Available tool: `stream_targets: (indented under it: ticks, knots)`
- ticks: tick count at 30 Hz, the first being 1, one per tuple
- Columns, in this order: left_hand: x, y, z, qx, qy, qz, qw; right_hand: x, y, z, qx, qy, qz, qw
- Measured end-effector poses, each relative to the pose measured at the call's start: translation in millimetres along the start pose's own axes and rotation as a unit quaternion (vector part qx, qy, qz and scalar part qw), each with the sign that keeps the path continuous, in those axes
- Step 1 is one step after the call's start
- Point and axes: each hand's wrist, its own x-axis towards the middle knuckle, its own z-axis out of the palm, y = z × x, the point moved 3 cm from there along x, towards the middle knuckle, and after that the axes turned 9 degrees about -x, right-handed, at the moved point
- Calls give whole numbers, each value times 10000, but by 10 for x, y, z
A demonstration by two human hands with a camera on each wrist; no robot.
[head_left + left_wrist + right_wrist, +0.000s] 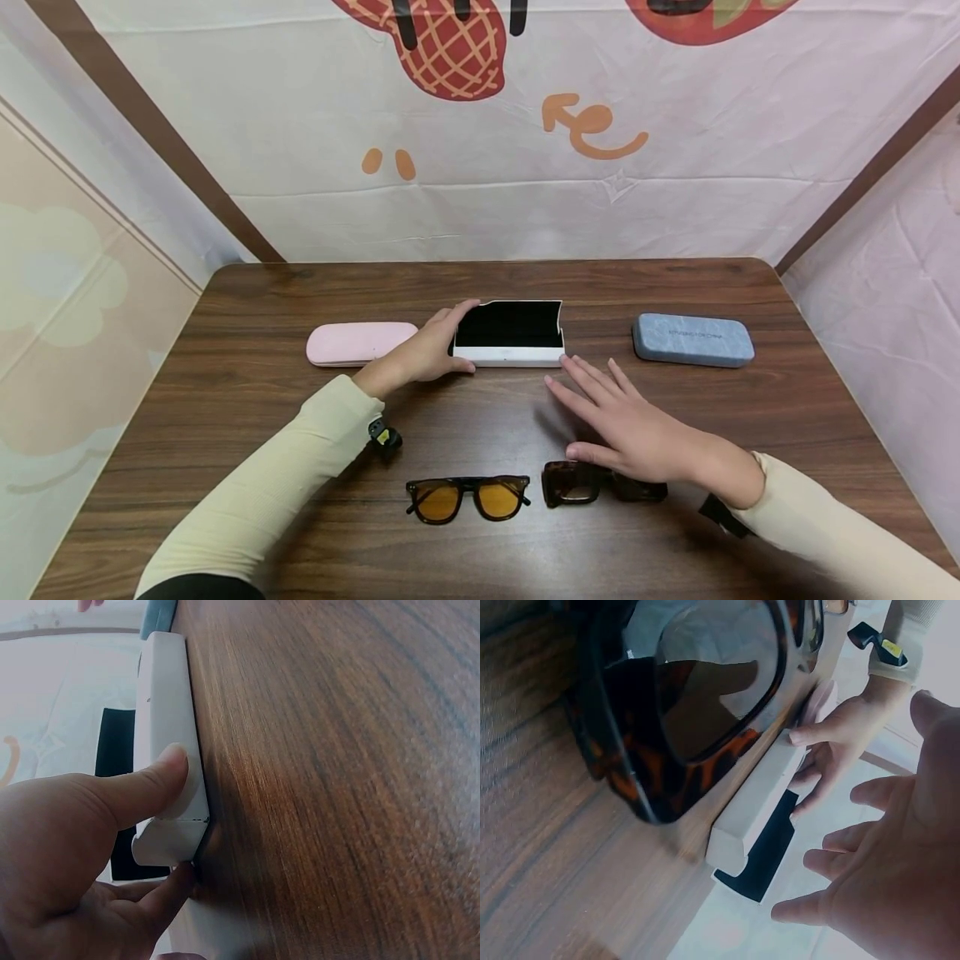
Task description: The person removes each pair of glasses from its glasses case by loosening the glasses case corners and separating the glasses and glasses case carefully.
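My left hand (429, 348) holds the left end of a white glasses case (510, 357) that stands raised open with a black lining. In the left wrist view the thumb (169, 772) presses the case's front wall while the other fingers reach round its end. My right hand (633, 429) is stretched out with fingers spread, its fingertips close to the case's front right corner. Below that hand lie tortoiseshell sunglasses (553, 486), partly covered by it in the head view and large in the right wrist view. Black-framed glasses with amber lenses (438, 502) lie left of them.
A pink glasses case (352, 342) lies at the left, partly behind my left wrist. A blue glasses case (693, 340) sits at the right. Both rest shut on the brown wooden table (480, 417), with a printed cloth (480, 217) hanging behind its far edge.
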Motion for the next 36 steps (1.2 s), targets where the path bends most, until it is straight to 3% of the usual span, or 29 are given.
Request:
stream_targets:
  ticks: [10,36]
  knots:
    - [6,11,0,20,-3,33,10000,69,145,23,85,150,140,9998]
    - [11,-15,4,10,2,14,10000,256,363,-28,235,9,505,9984]
